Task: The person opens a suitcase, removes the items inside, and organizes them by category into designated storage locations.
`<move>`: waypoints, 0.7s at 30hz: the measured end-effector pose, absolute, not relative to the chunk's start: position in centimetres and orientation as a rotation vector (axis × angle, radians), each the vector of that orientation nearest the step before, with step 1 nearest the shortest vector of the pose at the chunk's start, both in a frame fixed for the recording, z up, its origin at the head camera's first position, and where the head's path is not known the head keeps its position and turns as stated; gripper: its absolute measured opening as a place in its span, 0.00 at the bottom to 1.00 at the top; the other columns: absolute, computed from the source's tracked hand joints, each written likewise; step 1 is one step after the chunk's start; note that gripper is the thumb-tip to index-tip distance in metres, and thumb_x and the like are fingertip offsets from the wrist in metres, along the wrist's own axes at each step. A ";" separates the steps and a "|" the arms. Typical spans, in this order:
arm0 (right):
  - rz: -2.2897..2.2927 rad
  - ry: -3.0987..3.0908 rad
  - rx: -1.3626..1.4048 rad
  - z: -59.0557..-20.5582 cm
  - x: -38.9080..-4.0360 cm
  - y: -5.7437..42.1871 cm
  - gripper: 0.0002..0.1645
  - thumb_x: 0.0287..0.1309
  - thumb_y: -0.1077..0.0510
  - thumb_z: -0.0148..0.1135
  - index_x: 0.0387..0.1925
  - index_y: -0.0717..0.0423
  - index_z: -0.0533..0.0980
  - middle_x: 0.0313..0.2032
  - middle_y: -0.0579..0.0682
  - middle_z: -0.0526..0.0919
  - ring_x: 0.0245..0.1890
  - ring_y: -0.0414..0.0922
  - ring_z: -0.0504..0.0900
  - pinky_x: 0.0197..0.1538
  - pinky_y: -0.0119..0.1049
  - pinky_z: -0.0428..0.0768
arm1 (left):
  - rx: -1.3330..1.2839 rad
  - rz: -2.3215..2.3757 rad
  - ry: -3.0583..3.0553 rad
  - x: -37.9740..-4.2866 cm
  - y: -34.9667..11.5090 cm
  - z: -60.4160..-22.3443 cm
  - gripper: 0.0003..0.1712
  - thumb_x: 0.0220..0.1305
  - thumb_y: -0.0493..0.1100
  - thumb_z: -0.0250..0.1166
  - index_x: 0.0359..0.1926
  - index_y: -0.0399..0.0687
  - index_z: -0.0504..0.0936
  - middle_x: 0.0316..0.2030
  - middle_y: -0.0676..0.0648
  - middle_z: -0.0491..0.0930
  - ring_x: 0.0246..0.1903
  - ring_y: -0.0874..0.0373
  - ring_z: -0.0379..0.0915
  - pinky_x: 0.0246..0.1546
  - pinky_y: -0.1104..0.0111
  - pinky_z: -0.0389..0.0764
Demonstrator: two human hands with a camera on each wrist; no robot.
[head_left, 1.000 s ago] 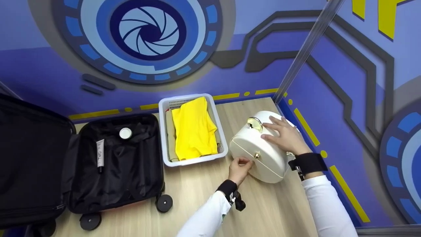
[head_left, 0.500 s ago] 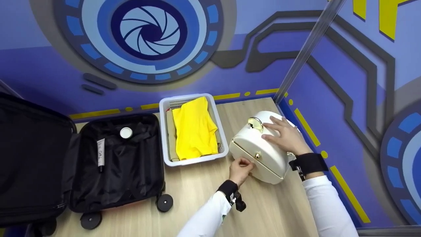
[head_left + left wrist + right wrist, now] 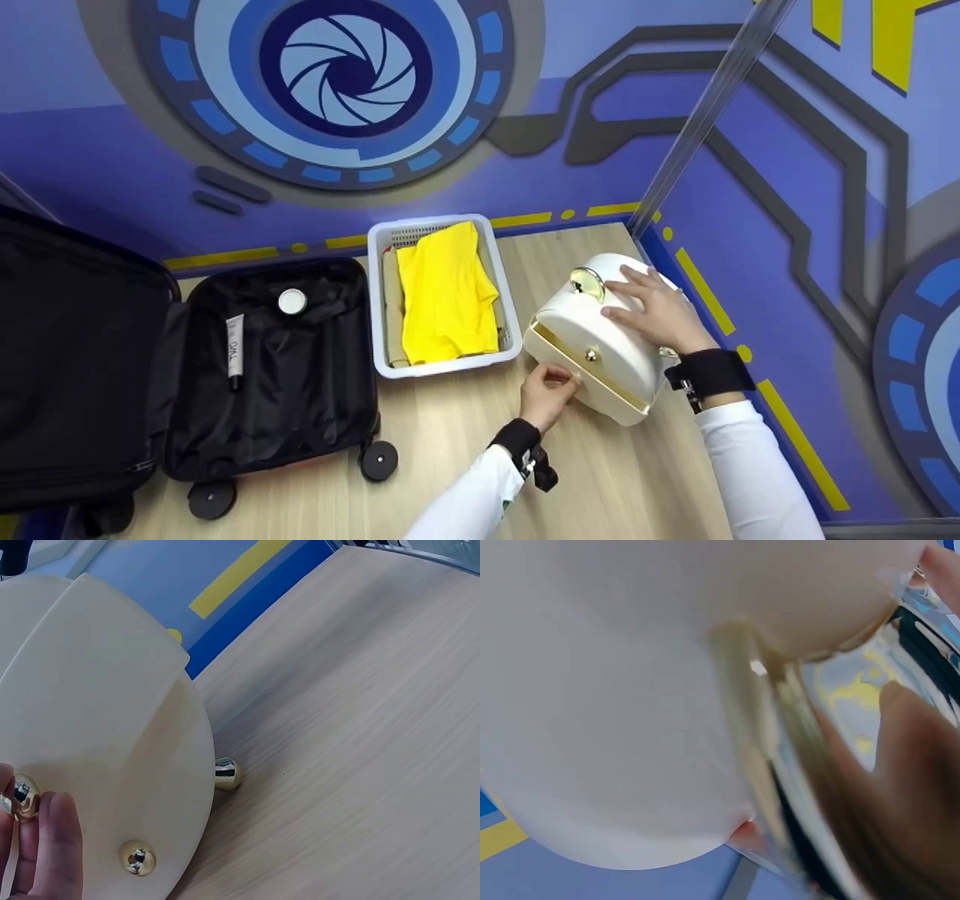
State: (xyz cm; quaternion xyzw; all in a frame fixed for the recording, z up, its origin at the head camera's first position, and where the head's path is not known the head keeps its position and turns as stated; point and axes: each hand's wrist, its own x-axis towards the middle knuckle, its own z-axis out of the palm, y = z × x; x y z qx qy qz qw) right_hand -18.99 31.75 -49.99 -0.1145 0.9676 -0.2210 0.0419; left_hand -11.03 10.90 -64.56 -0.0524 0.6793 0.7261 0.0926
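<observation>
My left hand [image 3: 550, 394] pinches knob [image 3: 27, 793] | right hand [image 3: 660, 313] spread on box [image 3: 600, 330] | drawer [image 3: 602, 394] ahead of left, nearer hand, long axis crosswise

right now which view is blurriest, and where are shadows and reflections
Right wrist: blurriest, with the gold handle soft; left wrist: shadow on the tabletop beside the white case, reflections on the gold knob nearest the bottom edge; head: mostly crisp.
</observation>
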 end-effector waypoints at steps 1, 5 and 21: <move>-0.676 2.961 -0.355 -50.0 -19.0 31.8 0.38 0.66 0.36 0.65 0.69 0.52 0.76 0.77 0.62 0.63 0.76 0.76 0.50 0.69 0.79 0.51 | -0.145 2.146 2.028 -11.0 10.8 -64.6 0.12 0.57 0.37 0.75 0.38 0.37 0.82 0.33 0.49 0.83 0.32 0.64 0.78 0.32 0.71 0.84; -0.671 2.953 -0.376 -50.0 -19.2 32.0 0.38 0.66 0.37 0.66 0.69 0.52 0.76 0.77 0.62 0.63 0.76 0.74 0.50 0.69 0.77 0.53 | -0.102 2.123 2.032 -11.0 10.7 -64.6 0.12 0.58 0.38 0.75 0.39 0.36 0.82 0.33 0.48 0.82 0.30 0.65 0.78 0.32 0.72 0.83; -0.651 2.930 -0.442 -50.0 -19.4 32.9 0.38 0.66 0.35 0.66 0.70 0.50 0.76 0.77 0.59 0.63 0.78 0.71 0.49 0.71 0.75 0.52 | -0.084 2.116 2.002 -8.9 9.7 -64.9 0.12 0.59 0.39 0.76 0.38 0.38 0.82 0.33 0.50 0.83 0.30 0.66 0.79 0.32 0.74 0.81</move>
